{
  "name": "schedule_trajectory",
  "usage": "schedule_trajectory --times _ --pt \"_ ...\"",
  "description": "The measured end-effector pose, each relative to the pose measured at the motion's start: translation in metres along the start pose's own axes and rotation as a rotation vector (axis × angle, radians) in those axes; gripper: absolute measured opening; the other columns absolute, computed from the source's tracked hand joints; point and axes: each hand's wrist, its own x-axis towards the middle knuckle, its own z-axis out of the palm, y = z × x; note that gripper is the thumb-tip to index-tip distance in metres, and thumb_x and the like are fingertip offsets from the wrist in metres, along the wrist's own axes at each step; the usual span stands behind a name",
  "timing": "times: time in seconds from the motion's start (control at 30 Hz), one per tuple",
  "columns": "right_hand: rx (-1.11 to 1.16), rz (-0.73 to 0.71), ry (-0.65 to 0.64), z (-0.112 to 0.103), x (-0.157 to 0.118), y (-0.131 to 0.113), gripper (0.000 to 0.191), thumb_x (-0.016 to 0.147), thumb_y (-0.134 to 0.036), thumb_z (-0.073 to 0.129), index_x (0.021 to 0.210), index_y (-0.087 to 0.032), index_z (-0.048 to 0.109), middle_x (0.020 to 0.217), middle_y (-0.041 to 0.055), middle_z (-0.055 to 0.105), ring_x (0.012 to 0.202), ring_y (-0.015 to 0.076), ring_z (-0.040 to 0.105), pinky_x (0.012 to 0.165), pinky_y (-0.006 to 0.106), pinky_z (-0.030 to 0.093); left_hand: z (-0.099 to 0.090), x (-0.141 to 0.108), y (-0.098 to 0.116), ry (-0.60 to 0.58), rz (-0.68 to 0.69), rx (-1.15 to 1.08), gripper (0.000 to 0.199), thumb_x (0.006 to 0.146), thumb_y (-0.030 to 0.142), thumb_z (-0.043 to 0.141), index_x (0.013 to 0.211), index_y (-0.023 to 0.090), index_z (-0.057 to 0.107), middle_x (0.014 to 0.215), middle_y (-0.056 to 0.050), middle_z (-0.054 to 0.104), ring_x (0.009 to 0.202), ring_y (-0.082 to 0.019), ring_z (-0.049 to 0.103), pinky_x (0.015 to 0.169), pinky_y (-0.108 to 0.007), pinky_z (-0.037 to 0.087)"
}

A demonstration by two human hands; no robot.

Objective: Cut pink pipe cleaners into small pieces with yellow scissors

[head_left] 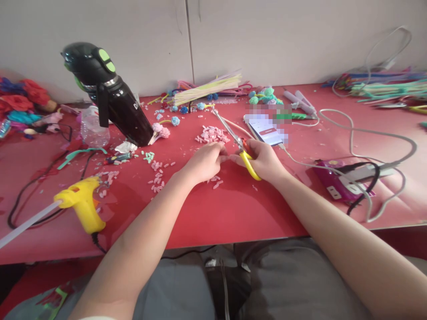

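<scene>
My right hand [267,160] holds a pair of scissors [239,143] with yellow and orange handles, the blades pointing away and to the left. My left hand [206,162] is closed in a pinch, its fingertips meeting those of my right hand. Whatever lies between the fingertips is too small to make out. Just beyond the left hand is a pile of short pink cut pieces [212,134], and a few more lie beneath it. A pink pipe cleaner [236,126] runs beside the scissor blades.
To the left stand a black bottle [125,104] and a yellow glue gun [83,202]. A phone [265,129] with a cable lies beyond my right hand. A purple box [333,178] with cords sits at right. Pipe cleaner bundles [208,90] lie along the wall.
</scene>
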Motion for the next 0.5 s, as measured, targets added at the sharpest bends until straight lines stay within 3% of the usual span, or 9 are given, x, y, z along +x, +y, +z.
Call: schedule_trajectory --times 0.1,0.37,0.5 --pt "0.059 0.011 -0.03 0.001 0.0 0.001 0.063 0.059 -0.063 0.097 0.072 -0.025 0.048 0.065 -0.0057 0.045 0.062 0.0107 0.036 0.055 0.029 0.028 0.001 -0.001 -0.001 -0.008 -0.026 -0.074 0.009 0.104 0.015 0.062 0.102 0.021 0.068 0.106 -0.009 0.079 0.097 -0.025 0.075 0.085 -0.037 0.059" --pt "0.098 0.018 -0.003 0.0 0.002 0.007 0.06 0.059 -0.059 0.099 0.073 -0.025 0.052 0.066 -0.0037 0.051 0.064 0.0134 0.043 0.057 0.03 0.034 0.005 0.003 -0.006 0.056 0.042 -0.222 0.003 0.101 0.017 0.071 0.104 0.019 0.072 0.109 -0.008 0.083 0.099 -0.021 0.077 0.091 -0.034 0.06" --pt "0.1 -0.009 0.011 0.001 0.003 0.009 0.059 0.062 -0.058 0.098 0.074 -0.027 0.05 0.068 -0.0021 0.051 0.068 0.0168 0.048 0.059 0.031 0.036 0.003 0.004 -0.011 0.049 0.087 -0.209 0.007 0.102 0.023 0.073 0.096 0.019 0.075 0.1 -0.007 0.082 0.091 -0.019 0.075 0.084 -0.033 0.058"
